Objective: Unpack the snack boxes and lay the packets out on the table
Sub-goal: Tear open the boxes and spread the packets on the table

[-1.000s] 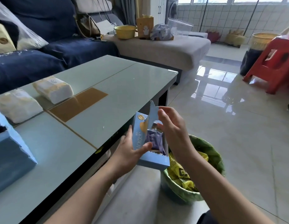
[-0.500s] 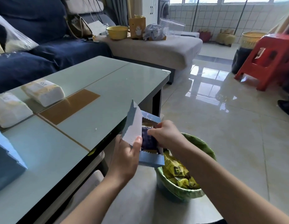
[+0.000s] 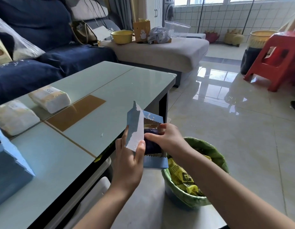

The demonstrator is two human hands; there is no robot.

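A light blue snack box (image 3: 155, 162) is held in the air just off the glass table's (image 3: 97, 103) right edge. My left hand (image 3: 128, 161) grips its torn-open flap (image 3: 135, 129), thumb on the white inner side. My right hand (image 3: 168, 138) reaches into the box, its fingers on a dark purple packet (image 3: 151, 146) with a gold top edge. A second light blue box (image 3: 10, 171) stands on the table at the near left. Two white and yellow packets (image 3: 50, 98) (image 3: 13, 116) lie on the table's left part.
A green-lined bin (image 3: 209, 152) with yellow wrappers sits on the floor under my right forearm. A dark blue sofa (image 3: 52, 47) and grey ottoman (image 3: 160, 50) stand behind the table. A red stool (image 3: 275, 60) is at the far right on the glossy tiled floor.
The box flap was torn open and folded up to the left. My right hand moved from the flap down into the box onto the purple packet. The view shifted slightly right.
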